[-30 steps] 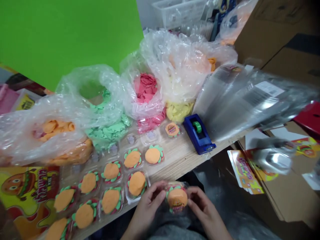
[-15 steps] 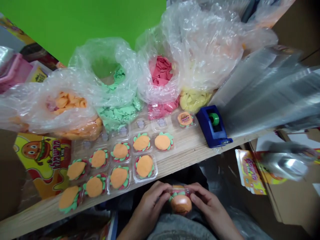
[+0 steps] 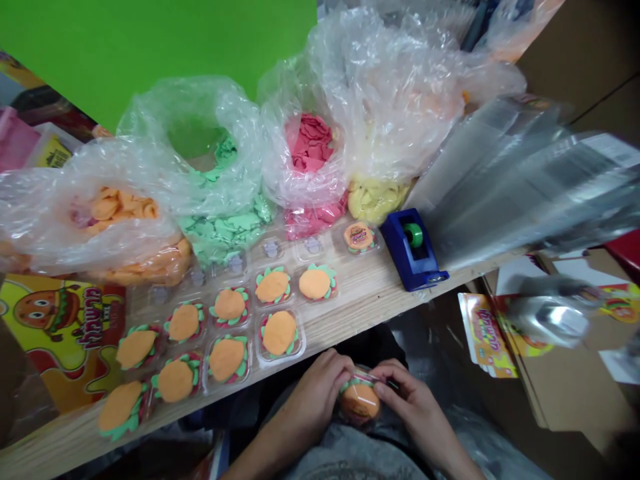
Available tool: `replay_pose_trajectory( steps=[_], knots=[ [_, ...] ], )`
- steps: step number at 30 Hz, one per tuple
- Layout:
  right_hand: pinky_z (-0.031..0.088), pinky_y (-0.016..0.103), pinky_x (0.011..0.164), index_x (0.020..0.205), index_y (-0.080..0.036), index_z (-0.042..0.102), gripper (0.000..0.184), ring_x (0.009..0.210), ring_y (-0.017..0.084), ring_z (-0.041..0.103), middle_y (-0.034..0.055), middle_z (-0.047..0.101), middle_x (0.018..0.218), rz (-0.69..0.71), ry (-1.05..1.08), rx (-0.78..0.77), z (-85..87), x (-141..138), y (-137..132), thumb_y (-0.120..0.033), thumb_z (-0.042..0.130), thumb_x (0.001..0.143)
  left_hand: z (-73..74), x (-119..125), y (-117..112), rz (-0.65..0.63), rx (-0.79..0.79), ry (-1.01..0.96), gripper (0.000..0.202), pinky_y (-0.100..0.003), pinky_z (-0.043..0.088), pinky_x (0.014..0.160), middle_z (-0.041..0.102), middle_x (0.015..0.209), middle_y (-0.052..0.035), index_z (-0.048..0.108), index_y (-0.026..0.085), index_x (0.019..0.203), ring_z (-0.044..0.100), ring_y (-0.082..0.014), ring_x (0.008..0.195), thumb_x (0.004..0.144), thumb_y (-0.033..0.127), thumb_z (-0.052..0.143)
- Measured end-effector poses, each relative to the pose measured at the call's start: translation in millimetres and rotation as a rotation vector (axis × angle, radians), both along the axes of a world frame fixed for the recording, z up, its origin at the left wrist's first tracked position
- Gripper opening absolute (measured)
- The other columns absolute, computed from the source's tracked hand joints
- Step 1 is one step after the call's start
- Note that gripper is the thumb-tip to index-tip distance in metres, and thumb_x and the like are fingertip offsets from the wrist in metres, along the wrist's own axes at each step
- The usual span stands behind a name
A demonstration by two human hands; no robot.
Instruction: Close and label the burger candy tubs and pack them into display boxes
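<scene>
A big green wall [image 3: 125,53] stands ahead of me, and brown cardboard boxes [image 3: 575,67] sit on the right. On my wooden table [image 3: 345,310] are puffy plastic bags [image 3: 150,113] of orange, green, pink and yellow bits, a blue tape holder [image 3: 400,247], and rows of little burger toys [image 3: 227,357] in clear boxes. Just past the table edge, over my lap, my left hand [image 3: 315,400] and right hand [image 3: 407,400] pinch one small burger box [image 3: 359,402] between them.

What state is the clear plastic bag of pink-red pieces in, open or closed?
Open: the clear plastic bag of pink-red pieces gapes at the top, its crumpled rim pushed back and the pieces showing in its mouth.
</scene>
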State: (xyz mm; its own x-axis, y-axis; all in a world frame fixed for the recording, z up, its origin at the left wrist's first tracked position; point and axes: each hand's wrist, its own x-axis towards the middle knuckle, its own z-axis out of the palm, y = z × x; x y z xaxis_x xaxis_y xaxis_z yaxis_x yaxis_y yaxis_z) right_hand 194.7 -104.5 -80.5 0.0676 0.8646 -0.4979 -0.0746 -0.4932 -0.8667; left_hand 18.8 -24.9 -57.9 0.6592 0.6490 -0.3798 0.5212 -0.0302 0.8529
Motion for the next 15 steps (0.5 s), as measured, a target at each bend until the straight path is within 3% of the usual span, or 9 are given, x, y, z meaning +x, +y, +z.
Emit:
replay_pose_trajectory(
  steps=[8,15],
  knots=[
    [0.041,0.028,0.074,0.080,-0.018,0.069,0.020,0.080,0.018,0.054,0.0046,0.055,0.081,0.071,-0.003,-0.007,-3.9,-1.1,-10.9,-0.034,0.058,0.081,-9.3,-6.2,-16.0,-0.030,-0.080,0.028,0.020,-0.022,0.039,0.074,0.054,0.084,0.0001,0.054,0.019,0.088,0.051,-0.0125,0.080,0.092,0.022,0.035],
    [0.040,0.027,0.070,0.076,-0.017,0.068,0.022,0.076,0.017,0.054,0.0035,0.056,0.077,0.080,0.008,0.016,1.6,-2.2,-2.4,-0.035,0.058,0.081,3.3,-10.8,-6.4,-0.007,-0.135,0.031,0.014,-0.022,0.040,0.078,0.054,0.088,-0.0006,0.054,0.019,0.090,0.052,-0.0131,0.085,0.090,0.025,0.042]
  ],
)
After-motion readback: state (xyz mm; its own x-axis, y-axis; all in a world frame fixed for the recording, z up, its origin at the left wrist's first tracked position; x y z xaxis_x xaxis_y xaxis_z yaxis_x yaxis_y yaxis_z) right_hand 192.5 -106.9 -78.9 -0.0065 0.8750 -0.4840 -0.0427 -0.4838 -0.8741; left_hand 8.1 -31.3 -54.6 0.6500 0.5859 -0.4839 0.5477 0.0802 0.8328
